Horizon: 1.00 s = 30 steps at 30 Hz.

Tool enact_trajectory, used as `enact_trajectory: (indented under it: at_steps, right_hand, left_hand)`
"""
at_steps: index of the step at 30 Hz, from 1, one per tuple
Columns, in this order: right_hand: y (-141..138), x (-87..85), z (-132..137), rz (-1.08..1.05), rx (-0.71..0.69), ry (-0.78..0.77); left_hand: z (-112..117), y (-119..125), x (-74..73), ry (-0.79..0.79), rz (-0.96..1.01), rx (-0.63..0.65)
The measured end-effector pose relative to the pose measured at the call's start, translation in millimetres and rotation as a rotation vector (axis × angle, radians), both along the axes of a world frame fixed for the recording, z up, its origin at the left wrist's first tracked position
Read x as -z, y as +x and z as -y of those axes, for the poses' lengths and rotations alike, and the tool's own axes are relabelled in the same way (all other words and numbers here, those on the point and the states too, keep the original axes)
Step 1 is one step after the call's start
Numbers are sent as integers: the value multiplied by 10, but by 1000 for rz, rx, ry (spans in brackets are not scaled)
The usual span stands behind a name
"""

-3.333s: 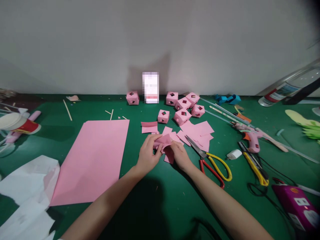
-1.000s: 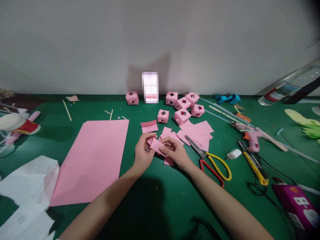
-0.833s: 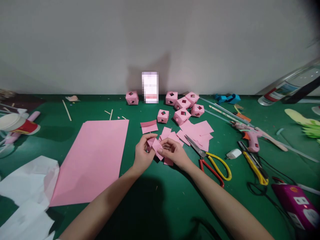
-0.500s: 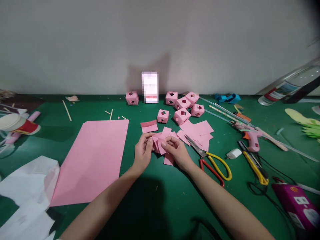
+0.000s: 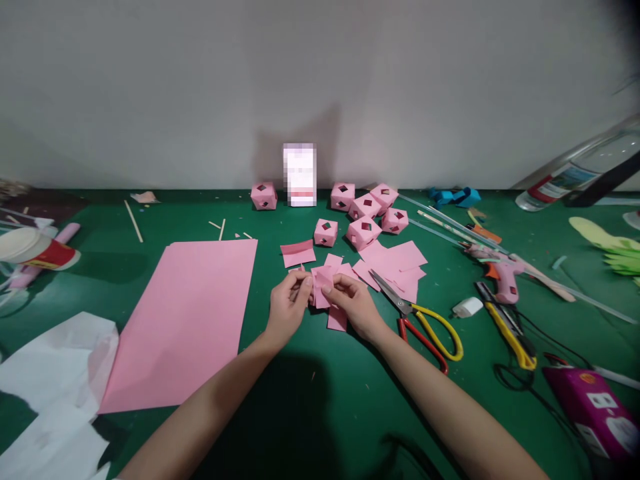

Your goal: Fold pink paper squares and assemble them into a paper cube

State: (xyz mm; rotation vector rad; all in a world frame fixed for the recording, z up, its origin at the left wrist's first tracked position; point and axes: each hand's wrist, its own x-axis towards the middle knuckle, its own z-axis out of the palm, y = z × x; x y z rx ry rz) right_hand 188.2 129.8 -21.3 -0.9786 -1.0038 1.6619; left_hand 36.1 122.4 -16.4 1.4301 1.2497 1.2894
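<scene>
Pinching from either side, the bare left hand (image 5: 289,303) and the bare right hand (image 5: 357,303) hold a small folded piece of pink paper (image 5: 321,285) between them, over flat pink paper scraps (image 5: 337,320) on the green tabletop (image 5: 280,427). It lies rightward of the left fingertips, with the right thumb across its face; both hands touch it, neither nearer. Its long axis seems to point away, toward the grey wall (image 5: 200,87).
</scene>
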Motion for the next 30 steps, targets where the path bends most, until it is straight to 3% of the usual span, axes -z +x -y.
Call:
enact_trajectory:
  at_steps: [7, 20, 27, 30]
  right_hand:
    - [1, 27, -4, 74, -48, 32]
    - [6, 45, -4, -17, -6, -34]
    - [-3, 80, -8, -138, 90, -43]
    - [-7, 81, -8, -177, 87, -46]
  left_hand:
    - [-4, -14, 6, 40, -103, -14]
    - [0, -19, 7, 35, -94, 6]
    - [28, 2, -9, 377, -352, 1]
    - [31, 25, 3, 405, -385, -19]
